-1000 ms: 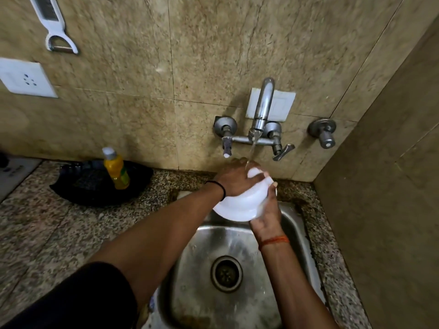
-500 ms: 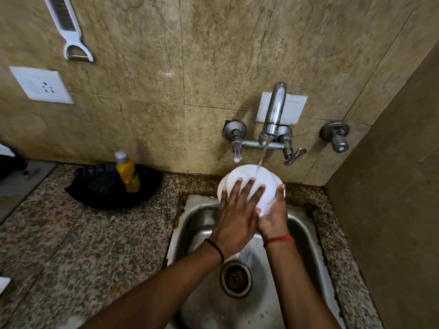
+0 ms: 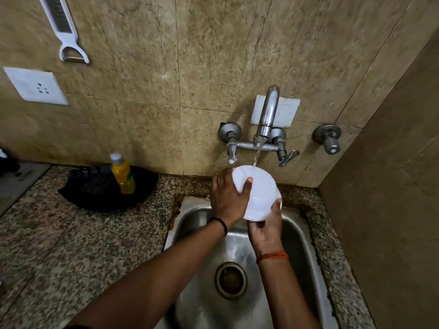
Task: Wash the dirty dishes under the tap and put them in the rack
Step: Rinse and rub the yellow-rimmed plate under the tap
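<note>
Both hands grip a white bowl (image 3: 257, 193) under the running tap (image 3: 267, 115), right of the frame's centre

The left hand (image 3: 226, 198) wraps over the bowl's left side, thumb curled across its rounded outside, while the right hand (image 3: 266, 230) holds the lower rim from beneath, fingers curled up its right edge. The bowl is tilted, bottom toward the camera, above the back of the steel sink (image 3: 299, 233); the water stream strikes its top edge. At centre left, a yellow bottle (image 3: 122, 174) stands on a black cloth (image 3: 95, 188) on the speckled counter (image 3: 71, 233). In the upper left, a white peeler (image 3: 65, 32) hangs above a wall socket (image 3: 35, 86)
</note>
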